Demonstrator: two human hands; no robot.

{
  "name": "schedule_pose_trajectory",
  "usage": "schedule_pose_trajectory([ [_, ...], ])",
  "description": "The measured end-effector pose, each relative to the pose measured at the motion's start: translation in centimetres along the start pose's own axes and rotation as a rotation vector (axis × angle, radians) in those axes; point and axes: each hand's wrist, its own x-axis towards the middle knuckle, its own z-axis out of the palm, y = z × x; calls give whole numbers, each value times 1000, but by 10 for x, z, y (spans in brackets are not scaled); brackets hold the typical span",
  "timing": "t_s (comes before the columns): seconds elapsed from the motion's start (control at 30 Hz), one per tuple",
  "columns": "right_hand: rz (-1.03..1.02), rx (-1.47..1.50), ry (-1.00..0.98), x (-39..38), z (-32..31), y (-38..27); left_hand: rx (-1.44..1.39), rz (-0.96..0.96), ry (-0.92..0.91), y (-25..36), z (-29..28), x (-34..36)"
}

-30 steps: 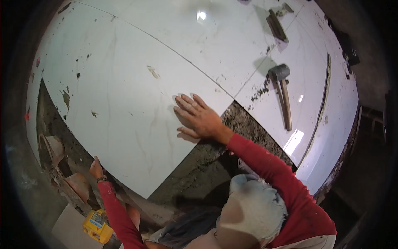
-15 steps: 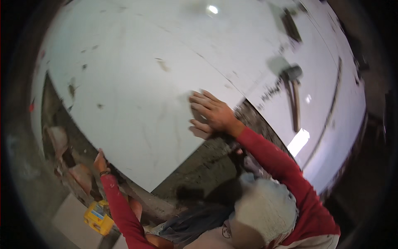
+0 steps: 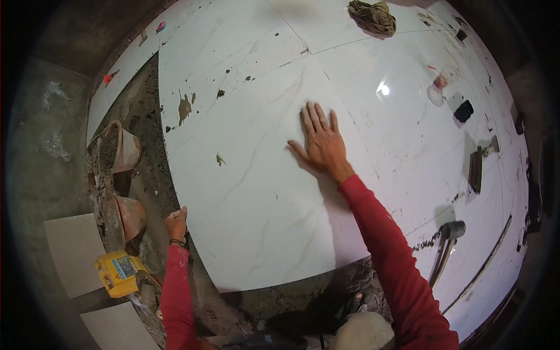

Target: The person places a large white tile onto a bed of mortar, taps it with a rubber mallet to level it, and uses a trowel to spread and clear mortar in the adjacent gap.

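My right hand (image 3: 321, 143) lies spread on a large white marbled tile (image 3: 242, 221), palm down. My left hand (image 3: 177, 223) grips the left edge of that tile, fingers curled at it. Dark wet mortar (image 3: 154, 192) shows along the tile's left side and beneath its near edge. To the right, a rubber mallet (image 3: 452, 230) with a wooden handle rests on the tiles, and a grooved hand tool (image 3: 475, 172) lies above it.
Two worn buckets (image 3: 128, 151) stand in the mortar strip at left, with a yellow jerrycan (image 3: 116, 274) and loose beige tiles (image 3: 70, 254). A crumpled cloth (image 3: 373, 18), a black object (image 3: 464, 111) and a long strip (image 3: 478, 268) lie on the tiles.
My view has swung left, so tools appear lower and farther right. My right hand now lies farther forward, toward the tile's far part. My left hand stays at the left edge.
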Motion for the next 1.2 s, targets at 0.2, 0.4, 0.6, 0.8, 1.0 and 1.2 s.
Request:
schedule_pose_trajectory([
  [0.2,21,44,-133,-9,16,0,100,-86,-33,-7,-20,-13],
  [0.4,28,97,-199,4,6,-1,416,706,103,74,-12,-101],
  [0.6,399,853,-626,-47,-66,10,-332,186,-573,61,-155,-255],
  [0.8,791,946,-458,-258,-224,5,-505,-268,-263,3,-104,-454],
  [1.0,760,829,-935,-273,-355,-19,-276,62,-525,-64,-120,-461],
  [1.2,12,420,-618,-254,-307,45,209,-46,-844,-10,-137,-397],
])
